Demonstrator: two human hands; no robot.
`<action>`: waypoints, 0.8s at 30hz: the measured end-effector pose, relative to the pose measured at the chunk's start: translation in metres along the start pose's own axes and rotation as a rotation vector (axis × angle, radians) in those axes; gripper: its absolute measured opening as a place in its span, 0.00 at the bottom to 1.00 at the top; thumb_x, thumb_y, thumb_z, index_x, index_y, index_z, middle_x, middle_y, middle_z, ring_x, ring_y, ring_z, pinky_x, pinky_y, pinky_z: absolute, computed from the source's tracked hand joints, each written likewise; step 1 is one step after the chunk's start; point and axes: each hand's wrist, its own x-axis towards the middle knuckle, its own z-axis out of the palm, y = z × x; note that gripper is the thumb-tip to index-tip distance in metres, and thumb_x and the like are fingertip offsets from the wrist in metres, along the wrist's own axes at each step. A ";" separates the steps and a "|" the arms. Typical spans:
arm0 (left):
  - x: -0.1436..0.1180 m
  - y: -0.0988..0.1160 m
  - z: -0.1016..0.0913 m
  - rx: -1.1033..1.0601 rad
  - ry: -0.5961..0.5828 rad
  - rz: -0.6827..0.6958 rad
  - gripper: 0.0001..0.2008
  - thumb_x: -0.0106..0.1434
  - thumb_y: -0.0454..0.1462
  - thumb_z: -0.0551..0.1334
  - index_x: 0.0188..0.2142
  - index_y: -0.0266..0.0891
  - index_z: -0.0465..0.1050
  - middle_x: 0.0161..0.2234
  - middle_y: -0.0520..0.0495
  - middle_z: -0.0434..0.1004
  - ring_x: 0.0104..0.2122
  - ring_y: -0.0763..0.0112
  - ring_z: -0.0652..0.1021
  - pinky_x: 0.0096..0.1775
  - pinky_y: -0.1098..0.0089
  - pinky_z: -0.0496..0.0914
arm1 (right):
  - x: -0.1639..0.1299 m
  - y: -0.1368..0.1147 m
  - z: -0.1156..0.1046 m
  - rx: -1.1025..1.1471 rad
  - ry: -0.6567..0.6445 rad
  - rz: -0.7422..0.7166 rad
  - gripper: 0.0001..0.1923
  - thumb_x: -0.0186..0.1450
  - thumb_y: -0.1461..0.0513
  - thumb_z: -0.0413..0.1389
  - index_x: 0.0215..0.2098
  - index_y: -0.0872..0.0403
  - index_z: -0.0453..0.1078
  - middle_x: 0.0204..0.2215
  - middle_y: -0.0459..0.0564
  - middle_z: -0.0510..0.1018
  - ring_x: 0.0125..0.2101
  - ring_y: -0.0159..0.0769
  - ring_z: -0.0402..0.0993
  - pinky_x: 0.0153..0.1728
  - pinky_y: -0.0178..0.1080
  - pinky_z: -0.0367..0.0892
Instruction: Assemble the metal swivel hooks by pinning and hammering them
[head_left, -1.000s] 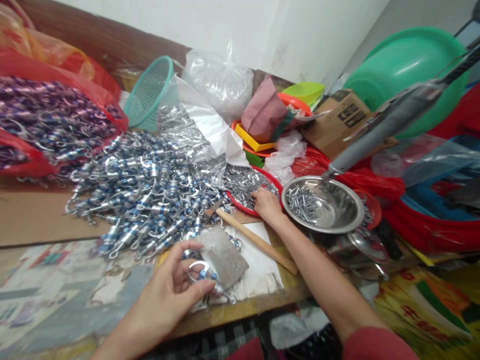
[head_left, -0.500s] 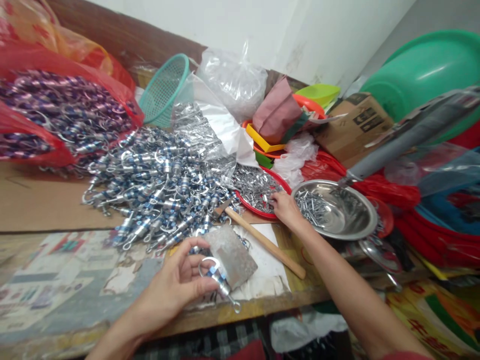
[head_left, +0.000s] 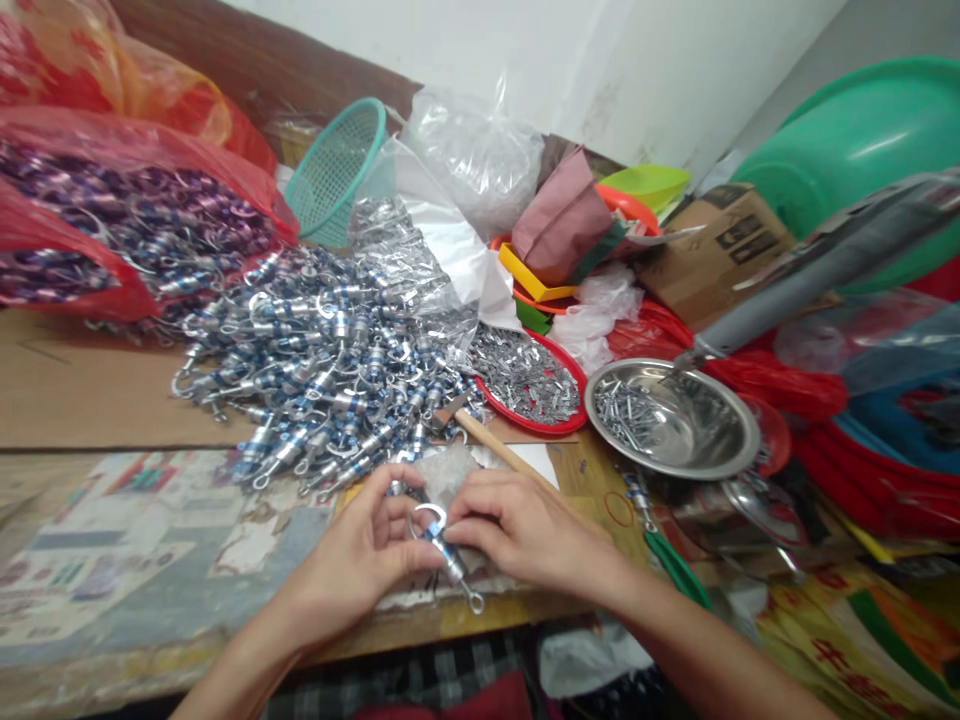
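Over table edge, left hand (head_left: 360, 560) and right hand (head_left: 517, 525) pinching swivel clip (head_left: 442, 545), writing unreadable

Both hands, left (head_left: 360, 560) and right (head_left: 525, 530), meet fingertip to fingertip, fingers pinched.

Teal basket (head_left: 337, 170); steel bowl (head_left: 675, 420) — cardboard box (head_left: 720, 250).

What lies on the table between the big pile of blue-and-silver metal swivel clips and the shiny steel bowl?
In the head view, a round red plastic tray heaped with small silver metal pieces lies between the pile of blue-and-silver metal swivel clips and the shiny steel bowl.
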 end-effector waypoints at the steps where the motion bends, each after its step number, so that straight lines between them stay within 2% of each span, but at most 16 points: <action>1: 0.000 0.000 0.000 -0.002 -0.001 0.006 0.24 0.48 0.29 0.66 0.39 0.44 0.55 0.28 0.56 0.73 0.28 0.72 0.76 0.31 0.70 0.68 | 0.001 -0.001 0.003 -0.014 0.002 0.022 0.03 0.58 0.66 0.58 0.28 0.55 0.75 0.24 0.45 0.75 0.28 0.31 0.70 0.29 0.32 0.62; 6: 0.002 -0.001 0.003 0.002 -0.019 0.031 0.23 0.48 0.29 0.66 0.39 0.44 0.55 0.27 0.56 0.74 0.28 0.70 0.76 0.31 0.69 0.68 | 0.007 0.004 0.019 0.093 0.150 0.103 0.06 0.55 0.66 0.60 0.32 0.52 0.75 0.26 0.45 0.77 0.27 0.32 0.70 0.27 0.32 0.62; 9: 0.001 0.000 0.004 0.009 -0.002 0.026 0.24 0.48 0.29 0.66 0.40 0.45 0.56 0.27 0.56 0.74 0.29 0.69 0.76 0.31 0.70 0.68 | 0.005 0.008 0.023 0.193 0.227 0.113 0.03 0.55 0.65 0.60 0.30 0.53 0.74 0.25 0.44 0.76 0.26 0.31 0.70 0.26 0.32 0.64; 12: 0.000 0.000 0.004 0.018 0.040 0.011 0.24 0.48 0.29 0.65 0.40 0.45 0.56 0.27 0.57 0.72 0.28 0.71 0.76 0.31 0.70 0.68 | -0.003 0.024 0.018 0.213 0.471 0.128 0.05 0.60 0.63 0.54 0.34 0.54 0.71 0.30 0.47 0.76 0.30 0.32 0.72 0.30 0.34 0.66; 14: 0.000 0.000 0.004 0.032 0.075 0.009 0.24 0.47 0.29 0.66 0.40 0.44 0.57 0.28 0.57 0.72 0.28 0.71 0.76 0.32 0.70 0.69 | -0.010 0.042 0.012 0.063 0.592 0.168 0.09 0.60 0.62 0.53 0.40 0.54 0.69 0.36 0.50 0.75 0.35 0.36 0.71 0.36 0.39 0.67; 16: 0.000 -0.001 0.004 0.040 0.094 0.015 0.24 0.46 0.29 0.66 0.40 0.44 0.57 0.28 0.57 0.72 0.29 0.72 0.76 0.32 0.70 0.69 | -0.015 0.060 0.009 -0.104 0.513 0.237 0.12 0.59 0.62 0.55 0.42 0.54 0.69 0.38 0.53 0.75 0.38 0.40 0.71 0.38 0.42 0.65; 18: 0.000 0.000 0.004 0.042 0.088 0.020 0.24 0.47 0.30 0.67 0.40 0.44 0.57 0.28 0.57 0.72 0.29 0.72 0.76 0.33 0.70 0.69 | -0.018 0.072 0.008 -0.166 0.372 0.308 0.10 0.58 0.61 0.56 0.38 0.55 0.71 0.33 0.52 0.76 0.34 0.40 0.72 0.36 0.41 0.66; 19: 0.000 0.000 0.004 0.043 0.079 0.019 0.24 0.47 0.30 0.66 0.40 0.44 0.57 0.28 0.57 0.72 0.29 0.72 0.76 0.33 0.70 0.69 | -0.020 0.075 0.007 -0.160 0.342 0.333 0.08 0.59 0.60 0.55 0.36 0.55 0.71 0.31 0.51 0.76 0.32 0.39 0.72 0.34 0.40 0.66; 21: 0.001 0.001 0.004 0.051 0.066 0.011 0.24 0.47 0.30 0.66 0.40 0.44 0.57 0.27 0.57 0.72 0.28 0.72 0.76 0.32 0.69 0.69 | -0.024 0.073 0.005 -0.113 0.377 0.337 0.09 0.59 0.60 0.56 0.36 0.56 0.70 0.30 0.50 0.76 0.31 0.38 0.73 0.33 0.39 0.66; 24: 0.001 0.003 0.005 0.067 0.072 0.014 0.24 0.46 0.29 0.66 0.39 0.44 0.57 0.26 0.57 0.72 0.27 0.71 0.76 0.31 0.69 0.70 | -0.042 0.057 -0.003 -0.029 0.415 0.282 0.16 0.58 0.59 0.58 0.43 0.54 0.68 0.37 0.49 0.77 0.36 0.38 0.74 0.36 0.38 0.68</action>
